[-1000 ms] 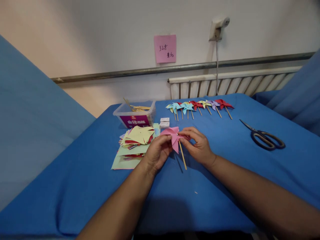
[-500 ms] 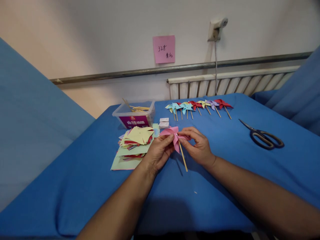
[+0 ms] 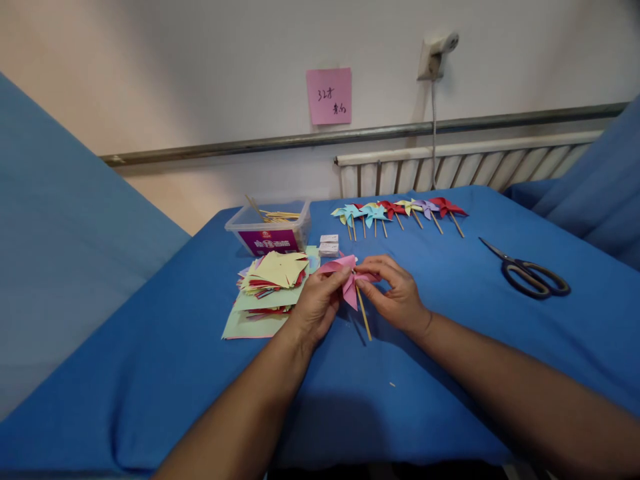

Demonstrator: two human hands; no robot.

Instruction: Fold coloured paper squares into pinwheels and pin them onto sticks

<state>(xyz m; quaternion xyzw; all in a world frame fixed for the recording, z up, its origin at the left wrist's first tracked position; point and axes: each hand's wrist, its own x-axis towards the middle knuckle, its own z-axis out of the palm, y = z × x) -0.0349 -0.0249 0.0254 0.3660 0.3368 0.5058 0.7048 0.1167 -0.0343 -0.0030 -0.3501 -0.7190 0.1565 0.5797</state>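
Observation:
A pink paper pinwheel (image 3: 351, 291) on a thin wooden stick (image 3: 365, 319) is held between my two hands above the blue cloth. My left hand (image 3: 320, 300) grips its left blade, thumb on top. From the right, my right hand (image 3: 393, 290) pinches the pinwheel near its centre, where the stick meets the paper. The stick slants down toward me, its lower end free. Fingers partly hide the centre of the pinwheel. Just left of my left hand lies a stack of cut paper pieces (image 3: 277, 270), yellow on top, over pale green sheets (image 3: 265, 303).
Several finished pinwheels (image 3: 375, 213) lie in a row at the back of the blue-covered table (image 3: 165, 347). Black-handled scissors (image 3: 530, 273) rest on the right. A clear plastic box (image 3: 270, 230) of wooden sticks stands back left, beside small white boxes (image 3: 329, 245).
The pinwheel has turned slightly in my hands, and its lower stick end has shifted a little left. Both hands keep their hold.

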